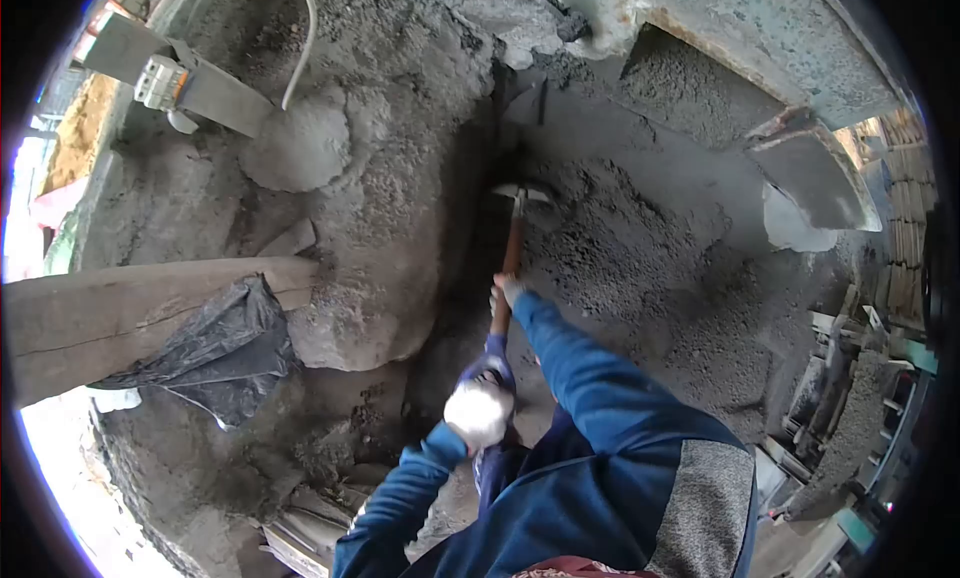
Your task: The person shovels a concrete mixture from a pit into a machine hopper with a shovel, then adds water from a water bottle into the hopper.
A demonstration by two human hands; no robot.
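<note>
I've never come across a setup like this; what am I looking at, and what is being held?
There is no machine here: a person does the work by hand. The single picture comes from a camera on their head, looking down, so their blue-sleeved arms enter from below.

The right hand grips the wooden handle of a hoe-like tool, and the left hand holds it nearer the body. The left looks bright white; I can't tell glove from glare. The tool's metal head is at loose, dark grey material.

To the left, black plastic hangs over a thick wooden beam; above are a pale hose and a small switch box.
</note>
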